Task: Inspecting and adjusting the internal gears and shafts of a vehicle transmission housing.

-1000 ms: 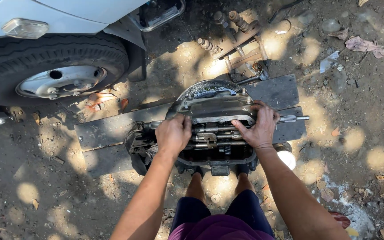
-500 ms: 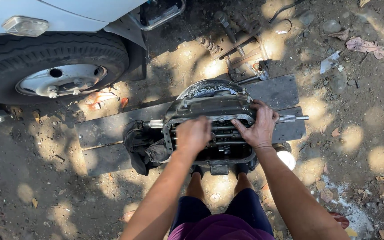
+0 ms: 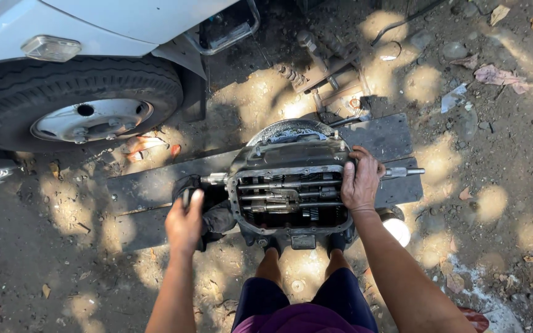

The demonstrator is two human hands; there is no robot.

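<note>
An open metal gearbox [image 3: 288,185] lies on a dark board [image 3: 149,185] on the dirt, its shafts and gears showing inside the rectangular opening. My right hand [image 3: 360,180] rests on the gearbox's right rim, fingers curled over the edge, next to a protruding shaft [image 3: 405,172]. My left hand [image 3: 184,223] grips the dark rounded end [image 3: 195,191] at the gearbox's left side. My legs stand just below the housing.
A white vehicle with a tyre and wheel [image 3: 78,111] stands at the upper left. Rusty metal parts [image 3: 325,71] lie beyond the board. A round white object [image 3: 397,229] sits by the gearbox's lower right. Leaves and scraps [image 3: 498,77] litter the dirt.
My left hand has left the top of the gearbox and moved left and down to its dark left end. The right hand stays on the right rim.
</note>
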